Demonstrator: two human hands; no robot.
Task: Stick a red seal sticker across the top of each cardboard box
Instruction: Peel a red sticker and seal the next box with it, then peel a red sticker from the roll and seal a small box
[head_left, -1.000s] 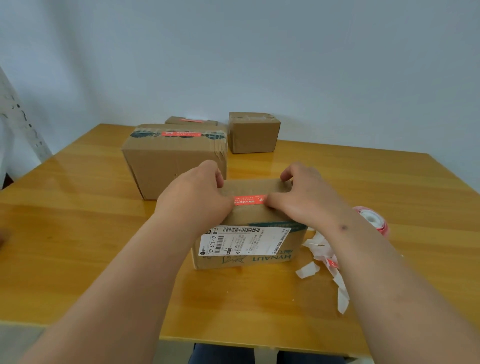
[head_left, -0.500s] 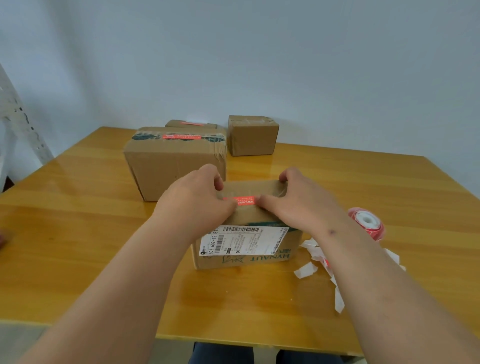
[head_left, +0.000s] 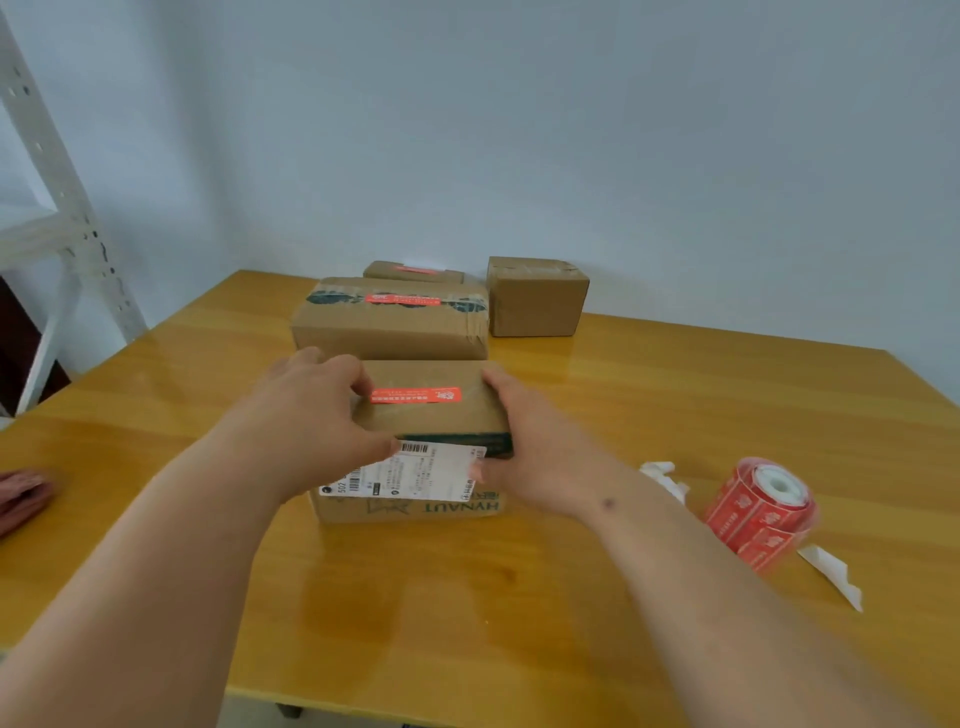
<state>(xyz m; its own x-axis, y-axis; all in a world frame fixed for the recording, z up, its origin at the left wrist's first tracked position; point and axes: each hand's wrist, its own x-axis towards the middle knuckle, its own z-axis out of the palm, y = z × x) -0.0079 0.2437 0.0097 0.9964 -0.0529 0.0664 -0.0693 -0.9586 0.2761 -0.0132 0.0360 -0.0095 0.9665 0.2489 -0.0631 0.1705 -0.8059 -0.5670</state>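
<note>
A small cardboard box (head_left: 431, 421) with a white shipping label stands in the middle of the table. A red seal sticker (head_left: 415, 395) lies flat across its top. My left hand (head_left: 311, 415) grips the box's left end and my right hand (head_left: 524, 452) grips its right end. Behind it stands a larger box (head_left: 389, 327) bearing a red sticker, and a low box (head_left: 413, 271) behind that also shows red on top. A plain box (head_left: 535, 299) at the back right has no red sticker in sight. A red sticker roll (head_left: 761, 512) lies at the right.
White backing scraps (head_left: 831, 571) lie near the roll and by my right forearm. A white metal shelf frame (head_left: 62, 208) stands at the left. Something reddish (head_left: 21, 493) pokes in at the table's left edge. The wall runs close behind the boxes.
My fingers have left the sticker and both hands have moved out to the box's ends. The box sits a little farther from me, and the view has tilted upward.
</note>
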